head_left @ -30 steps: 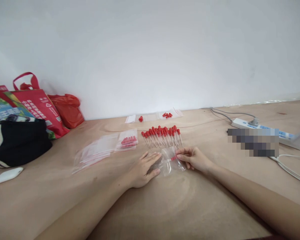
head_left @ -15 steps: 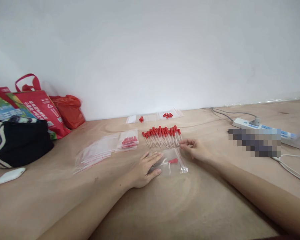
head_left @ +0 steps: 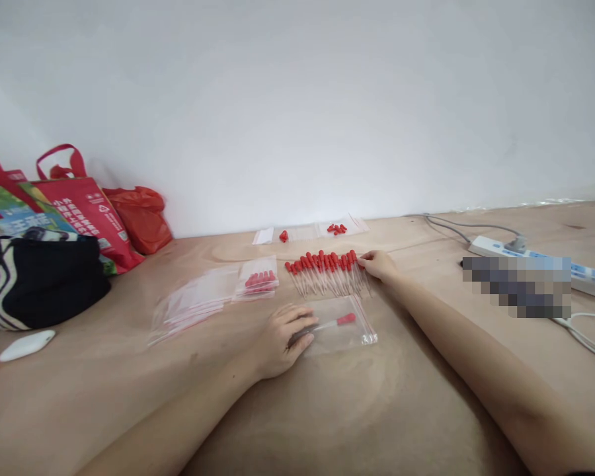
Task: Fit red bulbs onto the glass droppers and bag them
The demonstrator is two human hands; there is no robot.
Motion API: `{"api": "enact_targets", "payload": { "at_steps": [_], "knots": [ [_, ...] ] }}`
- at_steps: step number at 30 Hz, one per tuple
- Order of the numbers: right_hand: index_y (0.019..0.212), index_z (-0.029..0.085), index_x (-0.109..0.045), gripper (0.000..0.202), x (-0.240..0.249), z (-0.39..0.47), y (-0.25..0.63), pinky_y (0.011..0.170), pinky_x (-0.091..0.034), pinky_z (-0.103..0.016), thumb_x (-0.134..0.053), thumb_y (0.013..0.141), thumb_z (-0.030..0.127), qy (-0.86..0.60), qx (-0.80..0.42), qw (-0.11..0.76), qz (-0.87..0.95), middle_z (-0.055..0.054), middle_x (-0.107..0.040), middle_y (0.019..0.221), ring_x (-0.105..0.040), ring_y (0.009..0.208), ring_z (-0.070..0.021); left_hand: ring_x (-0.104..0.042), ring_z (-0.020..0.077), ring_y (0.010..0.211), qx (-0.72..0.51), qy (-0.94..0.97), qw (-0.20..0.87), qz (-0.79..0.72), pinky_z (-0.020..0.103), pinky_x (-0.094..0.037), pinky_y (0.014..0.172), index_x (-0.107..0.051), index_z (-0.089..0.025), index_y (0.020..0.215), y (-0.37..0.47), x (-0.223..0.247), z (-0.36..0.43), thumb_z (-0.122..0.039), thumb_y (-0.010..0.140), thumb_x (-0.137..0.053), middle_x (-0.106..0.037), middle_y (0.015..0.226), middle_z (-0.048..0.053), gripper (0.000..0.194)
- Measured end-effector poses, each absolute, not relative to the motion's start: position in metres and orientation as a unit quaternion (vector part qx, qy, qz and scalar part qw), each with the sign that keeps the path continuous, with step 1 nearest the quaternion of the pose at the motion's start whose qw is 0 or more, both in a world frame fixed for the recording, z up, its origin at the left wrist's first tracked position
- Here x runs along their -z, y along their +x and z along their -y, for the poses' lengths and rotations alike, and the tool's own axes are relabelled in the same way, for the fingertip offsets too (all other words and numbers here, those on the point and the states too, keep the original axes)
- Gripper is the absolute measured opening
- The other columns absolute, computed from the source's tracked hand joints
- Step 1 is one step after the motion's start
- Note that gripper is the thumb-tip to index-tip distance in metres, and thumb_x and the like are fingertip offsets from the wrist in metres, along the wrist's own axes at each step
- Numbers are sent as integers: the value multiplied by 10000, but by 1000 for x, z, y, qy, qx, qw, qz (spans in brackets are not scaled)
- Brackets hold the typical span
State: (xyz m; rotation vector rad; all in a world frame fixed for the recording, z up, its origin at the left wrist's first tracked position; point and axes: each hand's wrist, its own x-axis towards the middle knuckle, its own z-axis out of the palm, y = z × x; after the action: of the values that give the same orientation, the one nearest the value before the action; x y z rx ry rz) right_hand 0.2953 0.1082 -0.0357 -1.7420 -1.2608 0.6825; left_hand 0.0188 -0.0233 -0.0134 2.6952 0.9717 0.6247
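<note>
A clear zip bag (head_left: 327, 344) with one red-bulbed dropper (head_left: 346, 318) inside lies flat on the table. My left hand (head_left: 285, 337) is at the bag's left end, fingers and thumb closed on its edge. Just beyond the bag, several droppers (head_left: 322, 262) with red bulbs and thin clear stems lie side by side, bulbs pointing away from me. At the right end of that row, my right hand (head_left: 379, 266) pinches the outermost dropper near its bulb; my fingers partly cover it.
Left of the row, filled bags (head_left: 261, 280) are stacked beside a fan of flat zip bags (head_left: 198, 301). More red bulbs (head_left: 336, 229) lie on bags by the wall. A power strip (head_left: 540, 258) with cables stands right; shopping bags (head_left: 89, 211) and a black cloth bag (head_left: 54, 281) stand left.
My right hand has moved away from me, up to the bulb end of the rightmost dropper. The fingers of my left hand have drawn in from flat to bent at the bag.
</note>
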Motion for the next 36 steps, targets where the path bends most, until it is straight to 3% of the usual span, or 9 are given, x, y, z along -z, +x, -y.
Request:
{"api": "enact_targets", "payload": {
  "at_steps": [5, 10, 16, 31, 36],
  "knots": [
    [623, 168, -500, 114, 29, -90, 305, 344, -274, -181, -524, 706, 242, -656, -358, 489, 450, 1, -562, 533, -380, 358, -53, -474, 175, 1090, -189, 909, 132, -348, 368, -346, 964, -502, -196, 1135, 20, 12, 26, -259, 834, -415, -525, 1179, 60, 320],
    [759, 198, -450, 83, 29, -41, 318, 352, -346, -154, -481, 760, 275, -605, -392, 568, 397, 32, -543, 561, -429, 393, -52, -455, 181, 1112, -183, 906, 141, -356, 363, -354, 959, -491, -186, 1148, 22, 8, 26, -268, 832, -424, -526, 1185, 55, 333],
    [747, 201, -453, 135, 33, -4, 317, 376, -418, -151, -558, 723, 282, -499, -441, 679, 309, 35, -549, 579, -487, 427, -59, -466, 185, 1100, -190, 903, 158, -352, 367, -360, 954, -483, -211, 1154, 24, 6, 24, -268, 826, -435, -535, 1175, 38, 337],
    [729, 212, -456, 155, 36, 6, 291, 491, -501, -213, -577, 718, 308, -440, -503, 668, 328, 16, -558, 656, -553, 514, -87, -461, 199, 1097, -183, 898, 155, -368, 382, -372, 935, -423, -195, 1205, 24, 5, 27, -272, 820, -439, -512, 1197, 64, 393],
    [738, 204, -468, 143, 30, 15, 282, 607, -519, -257, -588, 705, 275, -426, -562, 627, 332, -12, -593, 724, -604, 631, -118, -468, 195, 1087, -194, 896, 158, -367, 368, -381, 923, -421, -201, 1204, 25, 3, 28, -257, 815, -448, -518, 1186, 57, 395]
  ]
}}
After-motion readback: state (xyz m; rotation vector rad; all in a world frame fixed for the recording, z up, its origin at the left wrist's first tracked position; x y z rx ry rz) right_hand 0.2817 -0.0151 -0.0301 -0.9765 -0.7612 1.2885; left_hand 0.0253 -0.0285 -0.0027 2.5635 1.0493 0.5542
